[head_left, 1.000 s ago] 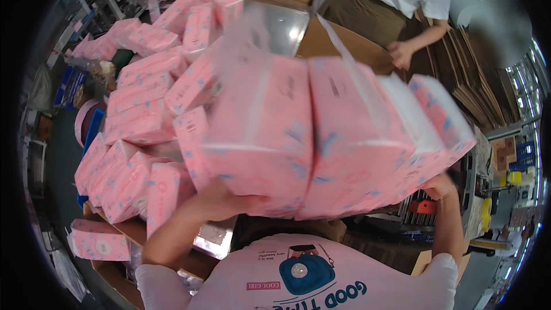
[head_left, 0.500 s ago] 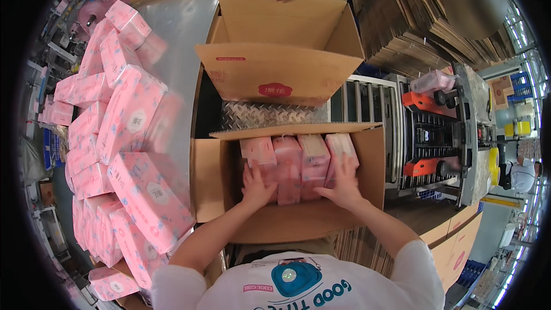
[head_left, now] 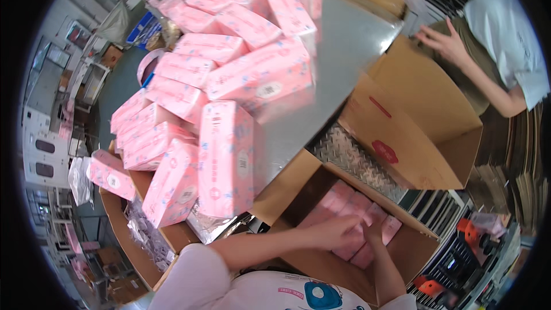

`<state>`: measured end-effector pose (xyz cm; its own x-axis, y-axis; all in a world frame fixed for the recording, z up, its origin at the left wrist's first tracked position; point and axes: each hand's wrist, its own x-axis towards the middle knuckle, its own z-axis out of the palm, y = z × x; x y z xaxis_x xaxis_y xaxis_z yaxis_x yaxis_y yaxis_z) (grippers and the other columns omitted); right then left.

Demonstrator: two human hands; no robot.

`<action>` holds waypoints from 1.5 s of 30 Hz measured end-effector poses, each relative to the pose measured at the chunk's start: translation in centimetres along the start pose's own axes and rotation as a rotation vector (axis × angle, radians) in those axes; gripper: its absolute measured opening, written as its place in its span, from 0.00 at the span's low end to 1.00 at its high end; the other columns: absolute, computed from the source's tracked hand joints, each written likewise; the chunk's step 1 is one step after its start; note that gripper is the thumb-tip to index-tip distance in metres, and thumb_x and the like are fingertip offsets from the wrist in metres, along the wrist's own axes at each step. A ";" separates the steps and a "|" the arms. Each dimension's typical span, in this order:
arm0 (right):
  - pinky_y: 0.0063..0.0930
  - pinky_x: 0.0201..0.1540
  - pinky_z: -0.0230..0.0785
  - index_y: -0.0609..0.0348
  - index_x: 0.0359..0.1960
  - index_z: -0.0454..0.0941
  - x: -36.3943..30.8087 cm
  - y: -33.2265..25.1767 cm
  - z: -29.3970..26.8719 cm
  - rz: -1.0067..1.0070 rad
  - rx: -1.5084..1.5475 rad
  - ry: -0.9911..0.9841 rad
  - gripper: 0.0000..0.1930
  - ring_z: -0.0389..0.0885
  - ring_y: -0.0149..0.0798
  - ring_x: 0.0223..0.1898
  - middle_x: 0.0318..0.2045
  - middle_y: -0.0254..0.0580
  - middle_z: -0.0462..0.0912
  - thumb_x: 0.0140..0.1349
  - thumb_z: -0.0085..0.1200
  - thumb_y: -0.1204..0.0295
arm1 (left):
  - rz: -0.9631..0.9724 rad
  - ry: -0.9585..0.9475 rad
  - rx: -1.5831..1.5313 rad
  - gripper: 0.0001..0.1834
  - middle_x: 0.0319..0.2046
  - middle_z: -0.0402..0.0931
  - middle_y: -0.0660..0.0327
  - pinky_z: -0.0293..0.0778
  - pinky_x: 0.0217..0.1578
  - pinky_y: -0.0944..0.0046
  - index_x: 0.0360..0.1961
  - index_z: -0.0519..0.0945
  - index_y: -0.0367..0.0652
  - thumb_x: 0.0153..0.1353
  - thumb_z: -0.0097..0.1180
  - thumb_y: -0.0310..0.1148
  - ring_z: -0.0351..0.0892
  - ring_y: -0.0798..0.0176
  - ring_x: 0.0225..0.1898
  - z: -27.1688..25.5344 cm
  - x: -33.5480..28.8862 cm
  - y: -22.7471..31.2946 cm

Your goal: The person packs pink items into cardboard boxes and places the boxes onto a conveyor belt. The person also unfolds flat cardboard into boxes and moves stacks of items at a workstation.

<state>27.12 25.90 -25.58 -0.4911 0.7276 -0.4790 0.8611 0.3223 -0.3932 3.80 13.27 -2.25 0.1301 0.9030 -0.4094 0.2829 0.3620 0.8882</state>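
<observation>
Pink tissue packs (head_left: pixel 330 201) stand in rows inside an open cardboard carton (head_left: pixel 416 252) in front of me. My left hand (head_left: pixel 338 231) reaches across the carton, over the packs. Close beside it, my right hand (head_left: pixel 374 231) is at the packs near the carton's right side. The two hands almost meet, and blur hides their fingers, so I cannot tell whether either grips a pack. On the grey metal table (head_left: pixel 350 34) to the left lies a large heap of pink tissue packs (head_left: pixel 258 74), some of them smeared by motion.
Beyond my carton stands a second open carton (head_left: pixel 396 132). A co-worker's hand (head_left: pixel 450 46) is above it, near some clear plastic. Between the cartons lies a diamond-plate metal surface (head_left: pixel 350 152). Rollers (head_left: pixel 436 212) and orange machine parts (head_left: pixel 468 235) are at right, flat cardboard (head_left: pixel 516 178) behind.
My view has swung left, bringing more of the heap into sight. My hands, apart on the packs before, have come together. The co-worker's hands have moved off the far carton's edge.
</observation>
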 end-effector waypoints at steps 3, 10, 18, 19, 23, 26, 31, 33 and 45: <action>0.31 0.54 0.67 0.62 0.55 0.69 -3.4 -12.2 -5.6 -0.351 0.460 -0.468 0.26 0.75 0.44 0.52 0.49 0.50 0.77 0.58 0.56 0.61 | 0.126 0.758 0.415 0.43 0.65 0.52 0.46 0.47 0.63 0.46 0.64 0.60 0.38 0.49 0.64 0.44 0.49 0.43 0.67 -6.5 -11.4 4.4; 0.26 0.47 0.70 0.60 0.57 0.65 -4.1 -37.3 -6.0 -0.534 0.647 -0.806 0.22 0.75 0.31 0.48 0.49 0.40 0.75 0.65 0.48 0.62 | -0.522 1.307 0.387 0.53 0.62 0.50 0.38 0.57 0.58 0.43 0.66 0.44 0.36 0.42 0.62 0.34 0.55 0.33 0.60 -10.2 -17.7 -3.5; 0.34 0.55 0.66 0.61 0.64 0.55 -9.2 -24.8 -10.5 -0.474 1.392 -0.487 0.28 0.70 0.39 0.56 0.57 0.44 0.67 0.68 0.37 0.55 | 0.382 0.987 0.160 0.54 0.57 0.55 0.42 0.56 0.60 0.52 0.63 0.46 0.28 0.44 0.69 0.37 0.58 0.43 0.60 -2.3 -15.1 -0.4; 0.36 0.57 0.64 0.61 0.64 0.55 -9.8 -22.0 -10.2 -0.373 1.428 -0.568 0.29 0.68 0.40 0.58 0.59 0.45 0.66 0.68 0.36 0.55 | 0.349 0.752 0.114 0.54 0.58 0.54 0.42 0.55 0.61 0.53 0.64 0.46 0.29 0.44 0.69 0.37 0.56 0.44 0.61 -2.5 -13.4 -0.6; 0.38 0.59 0.64 0.56 0.64 0.56 -10.5 -19.1 -5.4 0.155 1.580 -0.751 0.32 0.66 0.40 0.59 0.60 0.43 0.65 0.66 0.32 0.46 | 0.217 0.358 -0.079 0.48 0.62 0.53 0.43 0.55 0.62 0.57 0.63 0.51 0.33 0.48 0.66 0.37 0.54 0.47 0.64 -1.0 -6.7 -8.3; 0.32 0.53 0.67 0.51 0.64 0.57 -6.1 -15.3 4.2 0.180 1.289 -0.708 0.30 0.70 0.38 0.55 0.58 0.40 0.67 0.67 0.30 0.47 | 0.012 0.366 -0.238 0.44 0.58 0.60 0.42 0.60 0.59 0.57 0.63 0.50 0.33 0.53 0.62 0.39 0.64 0.46 0.59 0.2 -4.4 -12.8; 0.34 0.57 0.62 0.57 0.59 0.64 -5.2 -19.7 -2.1 -0.075 1.018 -0.114 0.29 0.66 0.46 0.58 0.59 0.42 0.65 0.63 0.43 0.51 | -0.098 0.522 0.044 0.37 0.59 0.60 0.43 0.61 0.58 0.59 0.63 0.53 0.34 0.57 0.57 0.35 0.64 0.47 0.59 -1.7 -9.7 -7.5; 0.37 0.61 0.58 0.60 0.58 0.65 -7.1 -23.0 -6.6 -0.680 0.485 0.328 0.29 0.63 0.51 0.60 0.59 0.46 0.66 0.60 0.49 0.53 | -0.108 0.618 0.008 0.33 0.58 0.62 0.44 0.62 0.58 0.60 0.62 0.57 0.35 0.58 0.55 0.32 0.64 0.48 0.59 -2.9 -15.0 -5.3; 0.59 0.61 0.44 0.56 0.66 0.51 7.1 -21.5 5.7 -0.174 -0.415 -0.165 0.35 0.49 0.45 0.67 0.66 0.46 0.55 0.62 0.44 0.51 | -1.241 1.633 -0.271 0.23 0.39 0.77 0.47 0.71 0.44 0.63 0.48 0.73 0.29 0.61 0.53 0.40 0.75 0.57 0.46 9.4 -54.3 -22.2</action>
<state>4.33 20.65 -24.99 -0.6181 0.5460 -0.5655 0.7273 0.6702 -0.1479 -0.58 -46.00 -1.69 -0.7996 -0.5212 -0.2984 -0.6005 0.6866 0.4098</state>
